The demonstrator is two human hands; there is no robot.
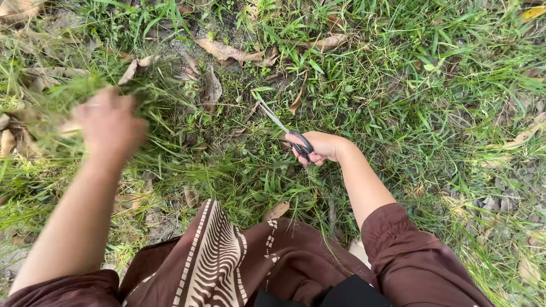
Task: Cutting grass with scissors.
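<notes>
My right hand (319, 146) grips a pair of black-handled scissors (285, 129) low over the grass (364, 96). The metal blades point up and to the left and look nearly closed. My left hand (108, 126) is blurred at the left, closed around a bunch of green grass blades (54, 111) lifted off the ground. The two hands are well apart. Brown sleeves cover both upper arms.
Dry brown leaves (227, 52) lie scattered across the grass, mostly at the top and left. Patterned brown cloth (216, 261) over my lap fills the bottom of the view. Bare soil patches show at the right (500, 199).
</notes>
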